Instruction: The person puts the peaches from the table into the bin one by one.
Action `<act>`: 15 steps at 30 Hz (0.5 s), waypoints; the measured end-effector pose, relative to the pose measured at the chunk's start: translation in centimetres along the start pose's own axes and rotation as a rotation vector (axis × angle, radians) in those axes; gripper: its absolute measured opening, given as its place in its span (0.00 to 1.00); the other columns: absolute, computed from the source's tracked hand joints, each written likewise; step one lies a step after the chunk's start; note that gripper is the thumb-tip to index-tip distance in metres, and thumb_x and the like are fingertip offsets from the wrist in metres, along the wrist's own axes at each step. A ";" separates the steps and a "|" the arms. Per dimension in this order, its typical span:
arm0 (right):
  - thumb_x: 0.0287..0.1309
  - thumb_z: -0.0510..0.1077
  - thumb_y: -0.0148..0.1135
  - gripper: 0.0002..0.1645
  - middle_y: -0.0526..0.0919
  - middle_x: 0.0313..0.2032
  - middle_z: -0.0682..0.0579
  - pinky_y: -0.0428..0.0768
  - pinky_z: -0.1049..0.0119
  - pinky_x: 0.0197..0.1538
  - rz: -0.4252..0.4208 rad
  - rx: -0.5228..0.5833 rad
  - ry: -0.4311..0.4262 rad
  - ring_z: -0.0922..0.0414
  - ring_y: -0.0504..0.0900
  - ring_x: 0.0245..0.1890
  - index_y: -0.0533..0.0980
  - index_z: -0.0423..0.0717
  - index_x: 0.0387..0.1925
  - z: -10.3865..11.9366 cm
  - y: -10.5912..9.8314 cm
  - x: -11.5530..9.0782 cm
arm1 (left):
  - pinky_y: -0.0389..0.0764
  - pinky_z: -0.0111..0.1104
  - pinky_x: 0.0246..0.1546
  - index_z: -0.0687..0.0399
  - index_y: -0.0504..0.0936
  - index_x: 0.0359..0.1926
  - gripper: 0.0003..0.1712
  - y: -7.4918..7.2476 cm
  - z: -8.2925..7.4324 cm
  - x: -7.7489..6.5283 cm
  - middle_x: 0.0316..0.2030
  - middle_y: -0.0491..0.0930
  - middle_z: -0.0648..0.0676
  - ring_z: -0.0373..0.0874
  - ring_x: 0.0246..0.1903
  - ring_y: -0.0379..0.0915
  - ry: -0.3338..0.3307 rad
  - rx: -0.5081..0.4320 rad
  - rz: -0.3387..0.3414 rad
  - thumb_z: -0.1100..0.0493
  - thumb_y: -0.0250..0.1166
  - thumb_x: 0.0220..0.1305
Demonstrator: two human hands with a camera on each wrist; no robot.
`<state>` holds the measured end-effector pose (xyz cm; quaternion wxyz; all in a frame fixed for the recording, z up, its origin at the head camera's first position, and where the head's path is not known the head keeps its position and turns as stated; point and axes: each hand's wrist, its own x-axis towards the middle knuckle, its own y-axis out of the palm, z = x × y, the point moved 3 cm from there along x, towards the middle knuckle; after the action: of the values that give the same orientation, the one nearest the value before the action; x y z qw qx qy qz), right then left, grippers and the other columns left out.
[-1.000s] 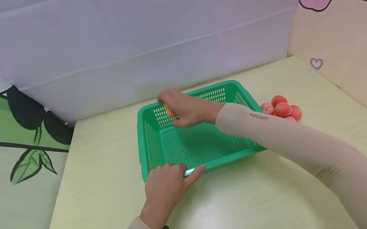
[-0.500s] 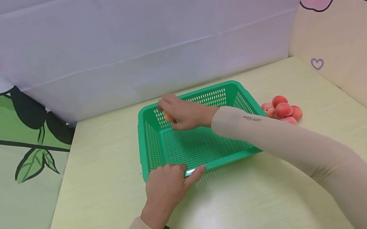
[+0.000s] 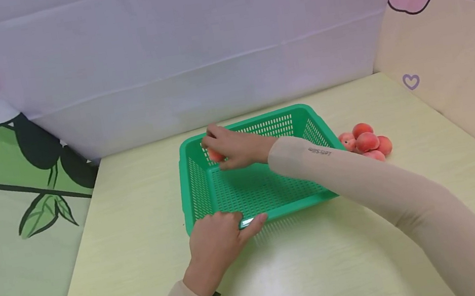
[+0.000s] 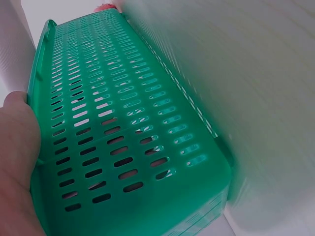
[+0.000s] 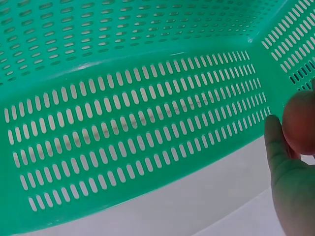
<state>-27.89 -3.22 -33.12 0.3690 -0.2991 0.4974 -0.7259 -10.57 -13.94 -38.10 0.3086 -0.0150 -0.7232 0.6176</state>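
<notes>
A green slotted plastic basket [image 3: 266,184] stands on the table. My left hand [image 3: 216,238] grips its near rim toward the left corner, thumb lying along the outer side; the left wrist view has that hand [image 4: 17,162] at the edge of the basket's slotted wall [image 4: 123,113]. Over the far left part of the basket, my right hand [image 3: 239,147] holds a peach [image 3: 215,155] between curled fingers and thumb. In the right wrist view the peach [image 5: 300,123] sits by the thumb, inside the basket walls, and most of the fingers are out of frame.
Several red peaches [image 3: 366,142] lie in a cluster on the pale table [image 3: 136,209], right of the basket and partly behind the right sleeve [image 3: 360,170]. A white cloth backdrop [image 3: 213,44] rises behind the basket, and a printed one [image 3: 463,83] borders the right side.
My right hand has moved slightly left and down toward the basket's far left corner, with the peach in it. The left hand keeps its grip on the near rim.
</notes>
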 end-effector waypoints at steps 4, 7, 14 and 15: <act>0.71 0.39 0.63 0.26 0.67 0.59 0.45 0.76 0.63 0.55 0.016 -0.005 0.004 0.53 0.71 0.54 0.69 0.42 0.67 0.0 -0.1 0.4 | 0.39 0.28 0.17 0.44 0.52 0.13 0.43 0.1 0.1 0.0 0.14 0.41 0.42 0.35 0.17 0.33 0.002 -0.004 -0.013 0.22 0.49 0.75; 0.72 0.40 0.63 0.26 0.67 0.58 0.47 0.77 0.63 0.52 0.026 -0.027 0.012 0.53 0.71 0.53 0.69 0.43 0.67 0.0 -0.1 0.7 | 0.39 0.28 0.17 0.44 0.52 0.13 0.43 0.2 0.1 0.0 0.15 0.41 0.42 0.36 0.17 0.33 -0.001 -0.006 -0.007 0.23 0.49 0.75; 0.73 0.48 0.65 0.29 0.72 0.54 0.50 0.80 0.64 0.43 0.039 -0.087 0.048 0.55 0.78 0.43 0.69 0.44 0.69 -0.5 0.2 1.5 | 0.40 0.28 0.17 0.44 0.52 0.12 0.43 0.3 0.2 0.1 0.14 0.41 0.42 0.35 0.16 0.34 -0.010 0.001 0.025 0.25 0.57 0.73; 0.74 0.49 0.65 0.29 0.73 0.54 0.50 0.80 0.64 0.43 0.041 -0.084 0.052 0.55 0.79 0.42 0.69 0.44 0.69 -0.5 0.3 1.6 | 0.41 0.28 0.16 0.45 0.53 0.12 0.43 0.3 0.2 0.1 0.14 0.42 0.42 0.35 0.16 0.34 -0.013 0.000 0.028 0.25 0.57 0.73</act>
<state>-29.12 -4.33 -33.47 0.3580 -0.2849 0.5429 -0.7042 -10.84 -13.98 -38.32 0.2953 -0.0211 -0.7248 0.6221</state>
